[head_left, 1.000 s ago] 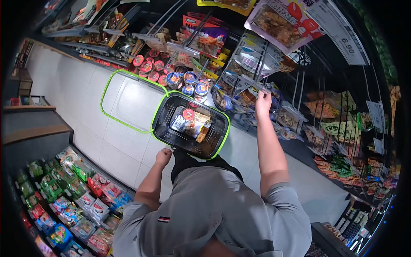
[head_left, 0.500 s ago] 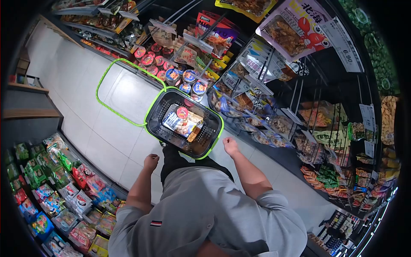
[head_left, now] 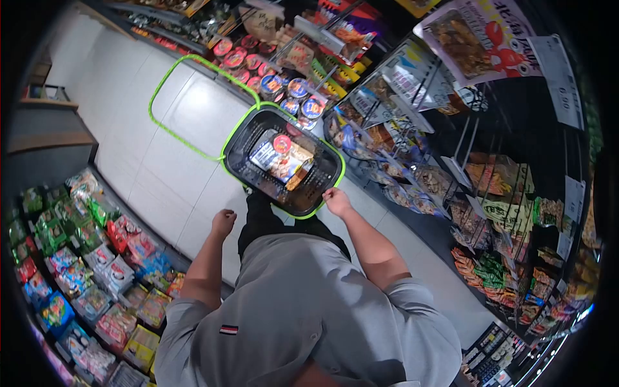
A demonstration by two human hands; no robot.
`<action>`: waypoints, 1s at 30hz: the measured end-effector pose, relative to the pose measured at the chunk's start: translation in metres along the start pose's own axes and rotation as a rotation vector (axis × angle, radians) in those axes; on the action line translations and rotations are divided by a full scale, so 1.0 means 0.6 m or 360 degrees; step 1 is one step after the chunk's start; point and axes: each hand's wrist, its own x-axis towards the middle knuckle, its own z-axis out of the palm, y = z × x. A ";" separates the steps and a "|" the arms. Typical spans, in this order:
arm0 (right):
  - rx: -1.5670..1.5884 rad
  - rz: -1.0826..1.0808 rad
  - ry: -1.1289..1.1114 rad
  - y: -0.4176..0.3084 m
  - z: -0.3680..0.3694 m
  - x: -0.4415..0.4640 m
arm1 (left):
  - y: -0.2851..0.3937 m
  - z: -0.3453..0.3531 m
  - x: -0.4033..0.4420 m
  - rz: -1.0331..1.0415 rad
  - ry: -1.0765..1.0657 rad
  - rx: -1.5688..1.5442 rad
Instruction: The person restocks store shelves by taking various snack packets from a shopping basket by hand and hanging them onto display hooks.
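A black basket with a bright green rim and perforated walls is in front of my legs. Its green handle lies folded out to the left. Inside are a printed food packet and a small round pink-lidded tub. My left hand hangs left of my legs, fingers loosely curled with nothing visible in them. Over the basket's near right corner in the head view is my right hand, its fingers curled; contact with the rim is not clear, and no item shows in it.
Hanging snack packets and price tags fill the rack on the right. Blue-lidded tubs stand low beyond the basket. At left is a shelf of colourful packets. The pale tiled floor runs between.
My right hand has moved forward and left, up to the basket's near corner in view. My left hand is slightly further forward. The view has shifted, with the basket appearing a little higher.
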 end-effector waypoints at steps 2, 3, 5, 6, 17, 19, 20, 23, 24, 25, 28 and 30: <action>-0.0009 -0.0010 -0.0070 0.020 0.012 0.012 | 0.002 -0.007 -0.010 0.0054 0.0062 -0.0052; -0.0039 0.0006 -0.0103 0.024 0.012 0.014 | 0.005 -0.009 -0.016 0.0021 0.0076 -0.0114; -0.0054 0.0025 -0.0142 0.023 0.007 0.008 | -0.006 -0.009 -0.028 -0.0030 0.0097 -0.0171; -0.0069 0.0053 -0.0130 0.026 0.006 0.005 | -0.012 -0.009 -0.032 -0.0005 0.0121 -0.0201; 0.0229 0.0506 0.0048 0.076 0.050 -0.052 | -0.043 -0.092 0.067 -0.0029 -0.0107 0.0202; 0.0279 0.0578 0.0068 0.095 0.104 -0.063 | -0.035 -0.119 0.102 0.0057 -0.0114 0.0241; 0.0346 0.0618 0.0083 0.105 0.129 -0.070 | -0.038 -0.128 0.118 0.0096 -0.0136 0.0155; 0.0436 0.0620 -0.0010 0.057 0.182 -0.088 | -0.049 -0.151 0.140 0.0113 -0.0196 0.0030; 0.0415 0.0582 -0.0047 0.034 0.193 -0.088 | -0.052 -0.155 0.147 0.0109 -0.0226 -0.0018; 0.0413 0.0587 -0.0053 0.014 0.204 -0.082 | -0.056 -0.159 0.150 0.0102 -0.0229 -0.0016; 0.0219 0.0384 -0.0142 -0.028 0.222 -0.052 | -0.083 -0.154 0.147 0.0064 -0.0205 0.0071; 0.0125 0.0256 -0.0215 -0.056 0.225 -0.021 | -0.101 -0.150 0.133 -0.0036 -0.0191 0.0050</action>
